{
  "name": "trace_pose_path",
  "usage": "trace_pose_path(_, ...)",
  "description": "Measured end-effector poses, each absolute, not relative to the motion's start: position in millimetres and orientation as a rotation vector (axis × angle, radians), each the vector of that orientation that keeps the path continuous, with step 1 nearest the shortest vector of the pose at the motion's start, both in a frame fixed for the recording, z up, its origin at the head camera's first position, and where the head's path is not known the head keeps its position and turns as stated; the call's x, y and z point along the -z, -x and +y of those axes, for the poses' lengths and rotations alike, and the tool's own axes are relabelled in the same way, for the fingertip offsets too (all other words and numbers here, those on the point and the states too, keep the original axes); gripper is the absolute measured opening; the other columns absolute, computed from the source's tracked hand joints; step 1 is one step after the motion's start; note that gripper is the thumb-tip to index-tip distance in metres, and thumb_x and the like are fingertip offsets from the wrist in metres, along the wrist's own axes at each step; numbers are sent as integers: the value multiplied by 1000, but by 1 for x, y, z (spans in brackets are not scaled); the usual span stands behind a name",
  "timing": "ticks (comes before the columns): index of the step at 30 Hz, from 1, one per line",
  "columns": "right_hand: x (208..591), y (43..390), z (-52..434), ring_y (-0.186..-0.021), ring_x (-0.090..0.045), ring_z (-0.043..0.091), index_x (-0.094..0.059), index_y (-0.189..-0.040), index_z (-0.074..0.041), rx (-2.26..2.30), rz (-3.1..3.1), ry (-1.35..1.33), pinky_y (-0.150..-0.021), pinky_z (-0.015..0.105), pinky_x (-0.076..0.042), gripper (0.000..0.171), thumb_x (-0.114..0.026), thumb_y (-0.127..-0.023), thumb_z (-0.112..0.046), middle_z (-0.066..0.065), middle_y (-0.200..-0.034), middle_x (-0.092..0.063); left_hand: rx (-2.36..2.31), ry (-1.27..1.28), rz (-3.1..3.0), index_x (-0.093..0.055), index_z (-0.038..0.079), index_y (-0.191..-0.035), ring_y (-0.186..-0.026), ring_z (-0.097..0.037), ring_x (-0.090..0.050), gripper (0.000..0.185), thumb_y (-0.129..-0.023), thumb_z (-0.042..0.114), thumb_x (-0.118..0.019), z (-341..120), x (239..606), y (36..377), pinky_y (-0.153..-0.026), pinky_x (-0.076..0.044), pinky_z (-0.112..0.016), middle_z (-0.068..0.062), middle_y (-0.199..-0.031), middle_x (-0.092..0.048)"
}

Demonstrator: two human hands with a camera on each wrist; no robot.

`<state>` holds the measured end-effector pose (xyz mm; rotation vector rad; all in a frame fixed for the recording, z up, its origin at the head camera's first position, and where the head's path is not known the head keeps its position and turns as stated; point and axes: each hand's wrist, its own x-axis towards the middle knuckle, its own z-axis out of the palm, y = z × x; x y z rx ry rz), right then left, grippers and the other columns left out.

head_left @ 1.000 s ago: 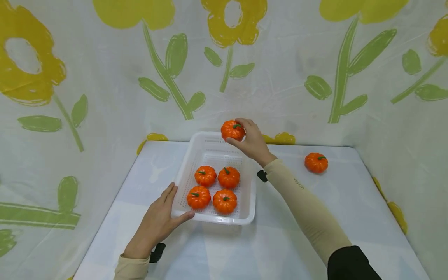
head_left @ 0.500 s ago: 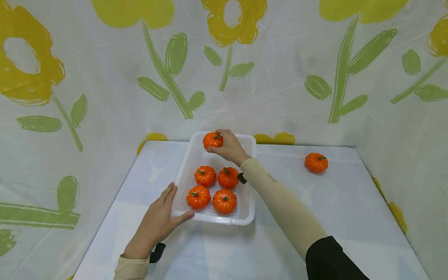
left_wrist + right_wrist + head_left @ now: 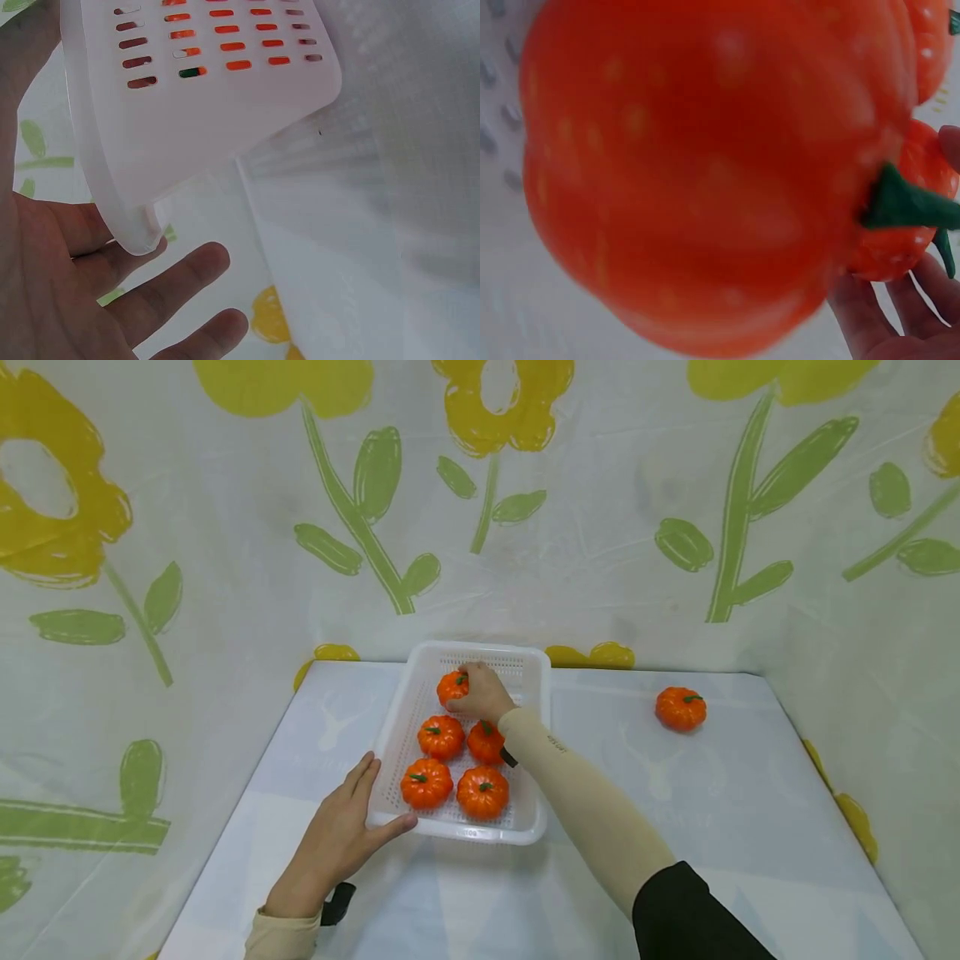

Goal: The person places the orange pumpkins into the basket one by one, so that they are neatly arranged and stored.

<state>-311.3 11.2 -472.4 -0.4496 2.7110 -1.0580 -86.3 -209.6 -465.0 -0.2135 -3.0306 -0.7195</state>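
In the head view a white plastic basket (image 3: 480, 834) with perforated sides and floor stands on the table. Several small orange toy pumpkins with green stems sit in its near half, among them one at the front left (image 3: 426, 783). My right hand (image 3: 487, 695) reaches into the far half and grips another pumpkin (image 3: 451, 691) between thumb and fingers. A pumpkin in the basket fills much of the right wrist view, with the gripped pumpkin (image 3: 896, 255) behind it. My left hand (image 3: 333, 835) rests at the basket's near left corner, fingers extended along the side, thumb on the front rim.
One more pumpkin (image 3: 681, 708) lies on the table (image 3: 720, 827) to the right of the basket. A white cloth (image 3: 600, 527) printed with yellow flowers and green leaves hangs behind and on both sides. The table's back edge runs close to the basket's far end.
My right hand has carried its pumpkin left from above the basket's far right part, then down into the far half, beyond the other pumpkins. The left hand and basket have stayed put.
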Motion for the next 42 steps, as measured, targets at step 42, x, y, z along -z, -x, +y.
trace_pose_path(42,477,306,4,-134,-47,29,-43,-150,-9,953,2721,408,-115,41,-38,76,-83,-87,-27,11,-150,-46,732,225,-3022,-34,0,-156,-135,-45,-46,113,-80,78,-65,-214,460,92,-106,-43,-60,-18,-163,-30)
